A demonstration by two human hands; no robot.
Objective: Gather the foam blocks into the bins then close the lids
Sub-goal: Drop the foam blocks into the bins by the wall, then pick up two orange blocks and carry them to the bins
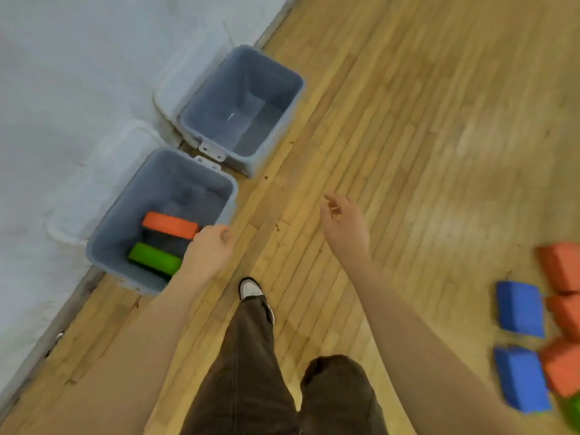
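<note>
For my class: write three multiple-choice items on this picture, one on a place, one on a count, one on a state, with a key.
1. Where is the green block?
A. in the near bin
B. in the far bin
C. in a hand

2. How many blue blocks lie on the floor?
A. none
B. two
C. five

3. The bins' lids are:
A. shut
B. missing
C. open

Key: 1 A, it lies beside the orange block there; 2 B, both at right; 3 C, both interiors show.

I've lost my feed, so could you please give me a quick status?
Left hand and right hand open, empty. Near bin holds orange, green blocks; far bin empty. Lids open.
</note>
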